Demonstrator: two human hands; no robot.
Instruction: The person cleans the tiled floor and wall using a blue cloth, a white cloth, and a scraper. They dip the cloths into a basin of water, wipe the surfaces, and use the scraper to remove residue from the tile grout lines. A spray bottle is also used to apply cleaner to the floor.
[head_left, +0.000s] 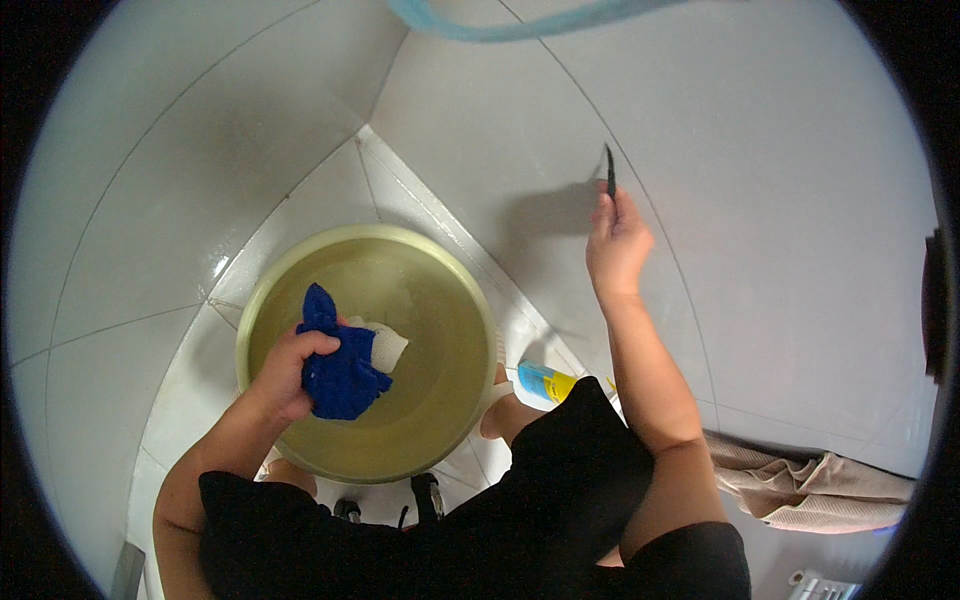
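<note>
My left hand (289, 371) grips a bunched blue textured cloth (341, 375), with the thumb pressed across its front. Behind the blue cloth, a white mesh-like cloth (388, 346) sticks out to the right; how it is held is hidden. Both cloths are above a round yellow-green basin (480, 300), which appears to hold water. Farther up and to the right, my right hand (621, 244) pinches a thin, dark, tapered item (610, 169) that points upward. What this item is cannot be told. It is in front of the grey tiled wall and casts a shadow there.
Two tiled walls (187, 150) meet in a corner behind the basin. Right of the basin stands a blue and yellow container (546, 381) with writing. A beige ribbed towel (817, 491) hangs at the right. A blurred light-blue band (487, 31) crosses the top.
</note>
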